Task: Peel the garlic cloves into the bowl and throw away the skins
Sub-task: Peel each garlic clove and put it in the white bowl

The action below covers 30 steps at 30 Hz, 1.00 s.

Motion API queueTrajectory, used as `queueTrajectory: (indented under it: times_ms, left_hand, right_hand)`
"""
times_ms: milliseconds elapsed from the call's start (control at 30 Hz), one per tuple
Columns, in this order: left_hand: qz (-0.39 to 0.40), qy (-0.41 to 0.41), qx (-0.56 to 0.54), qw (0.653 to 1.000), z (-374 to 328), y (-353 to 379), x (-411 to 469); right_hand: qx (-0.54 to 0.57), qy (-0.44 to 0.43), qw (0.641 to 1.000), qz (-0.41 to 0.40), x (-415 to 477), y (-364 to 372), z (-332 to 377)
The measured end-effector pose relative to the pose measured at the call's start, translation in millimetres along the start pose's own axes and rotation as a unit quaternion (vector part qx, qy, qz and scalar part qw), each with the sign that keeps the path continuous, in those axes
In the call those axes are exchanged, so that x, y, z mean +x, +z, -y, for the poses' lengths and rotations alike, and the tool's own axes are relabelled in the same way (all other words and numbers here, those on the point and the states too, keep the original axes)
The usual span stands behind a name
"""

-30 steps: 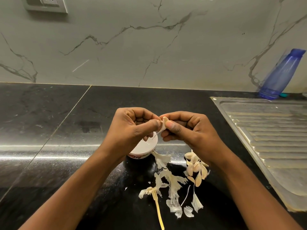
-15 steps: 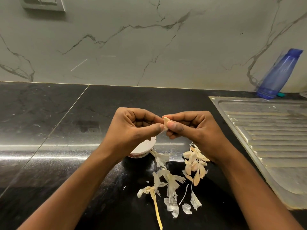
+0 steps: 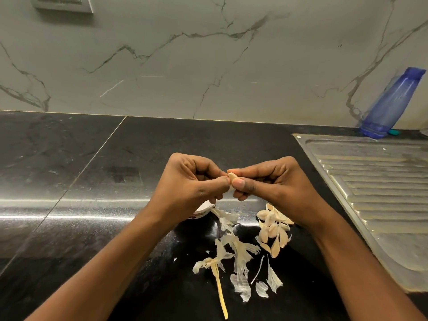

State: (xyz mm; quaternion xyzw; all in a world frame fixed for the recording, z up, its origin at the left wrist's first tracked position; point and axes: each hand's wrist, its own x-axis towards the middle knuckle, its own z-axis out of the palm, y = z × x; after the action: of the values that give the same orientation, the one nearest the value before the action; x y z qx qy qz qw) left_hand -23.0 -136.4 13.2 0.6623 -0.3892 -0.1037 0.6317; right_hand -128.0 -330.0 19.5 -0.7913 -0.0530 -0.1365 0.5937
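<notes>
Both hands meet above the black counter, pinching one small garlic clove (image 3: 231, 176) between their thumbs and forefingers. My left hand (image 3: 192, 181) grips it from the left, my right hand (image 3: 273, 179) from the right. A small white bowl (image 3: 201, 211) sits on the counter under my left hand, mostly hidden by it. Several unpeeled cloves (image 3: 272, 230) lie in a heap below my right wrist. Loose papery skins (image 3: 238, 253) and a dry garlic stem (image 3: 218, 283) are scattered between my forearms.
A steel sink drainboard (image 3: 375, 188) fills the right side of the counter. A blue plastic bottle (image 3: 393, 103) leans on the marble wall at the back right. A wall socket (image 3: 62, 3) is at the top left. The black counter (image 3: 69, 172) stretches left.
The hands have closed more tightly on the clove, so less of it shows. The view has shifted slightly, hiding more of the bowl under my left hand.
</notes>
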Motion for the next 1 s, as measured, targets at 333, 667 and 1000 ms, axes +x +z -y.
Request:
queueTrajectory:
  times_ms: [333, 667, 1000]
  left_hand:
    - [-0.014, -0.033, -0.06, 0.998, -5, 1, 1]
    - [-0.02, -0.056, -0.07, 0.996, -9, -2, 2]
    - [0.011, -0.061, -0.108, 0.992, -9, -1, 0]
  right_hand:
    - [0.048, -0.002, 0.999, 0.023, -1, -5, 1]
    - [0.091, -0.015, 0.996, 0.004, 0, -8, 1]
    - [0.101, -0.031, 0.994, -0.035, 0, -15, 4]
